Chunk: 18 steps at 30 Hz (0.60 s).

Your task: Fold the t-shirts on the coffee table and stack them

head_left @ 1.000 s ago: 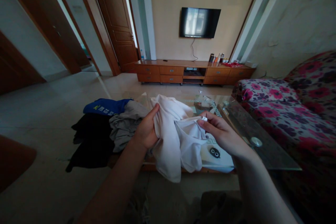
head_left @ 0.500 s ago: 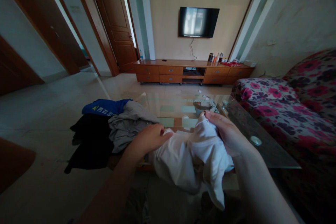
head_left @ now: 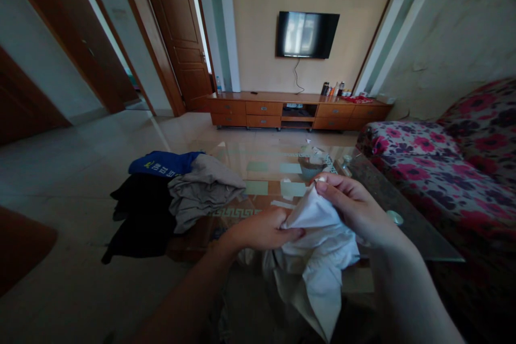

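Observation:
A crumpled white cloth (head_left: pixel 318 242) hangs from both hands over the near edge of the glass table (head_left: pixel 237 201). My right hand (head_left: pixel 350 201) pinches its top corner between thumb and fingers. My left hand (head_left: pixel 268 228) is closed on the cloth's left side, lower down, with the thumb on top. The lower folds droop toward the floor. On the table's left part lie a grey garment (head_left: pixel 201 185), a blue garment (head_left: pixel 163 164) with printed marks, and a black garment (head_left: pixel 141 220) that hangs past the edge.
A bowl-like container (head_left: pixel 310 164) and a small glass item (head_left: pixel 345 160) stand on the table's far right part. A flowered sofa (head_left: pixel 427 161) is at the right. Beyond the table are a low wooden cabinet (head_left: pixel 264 109) and a wall television (head_left: pixel 308 35).
My left hand has moved right and closed on the cloth. The cloth is bunched farther right and hangs lower, and more of the table's near part shows.

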Available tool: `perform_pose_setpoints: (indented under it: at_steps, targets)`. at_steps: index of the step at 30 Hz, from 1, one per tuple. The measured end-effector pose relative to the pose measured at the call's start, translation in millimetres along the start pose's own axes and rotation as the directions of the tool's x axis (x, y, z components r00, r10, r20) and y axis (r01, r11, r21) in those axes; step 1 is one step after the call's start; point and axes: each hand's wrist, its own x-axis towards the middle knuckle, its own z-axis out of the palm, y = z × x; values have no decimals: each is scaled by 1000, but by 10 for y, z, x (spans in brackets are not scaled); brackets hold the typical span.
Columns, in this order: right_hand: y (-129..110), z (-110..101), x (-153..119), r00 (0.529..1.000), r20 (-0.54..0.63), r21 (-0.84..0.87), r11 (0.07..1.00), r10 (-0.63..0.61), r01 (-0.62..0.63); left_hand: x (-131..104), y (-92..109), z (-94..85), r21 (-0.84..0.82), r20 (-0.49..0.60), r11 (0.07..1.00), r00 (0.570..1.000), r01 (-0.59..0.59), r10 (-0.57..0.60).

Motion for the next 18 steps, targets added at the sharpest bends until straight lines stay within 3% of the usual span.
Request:
perform_pose_setpoints:
  at_steps: [2, 4, 7, 14, 18]
  targets:
    - [-26, -64, 3, 986, -107, -154, 982, -128, 110, -37, 62, -99, 17, -113, 1000, 993, -9, 11]
    - [-49, -129, 7, 943, -200, -297, 934, -266, 201, -73, 101, -184, 31, -231, 999, 973, 18, -10]
    - [-68, -203, 4, 896, -237, -464, 854, -376, 236, -113, 106, -253, 37, -336, 997, 941, 61, -46]
    - [-68, -233, -22, 921, -156, -617, 764, -357, 191, -105, 62, -304, -52, -344, 999, 938, 18, -35]
    - [-75, -216, -18, 893, -163, -658, 721, -419, 218, -87, 21, -349, -128, -330, 990, 944, -61, 15]
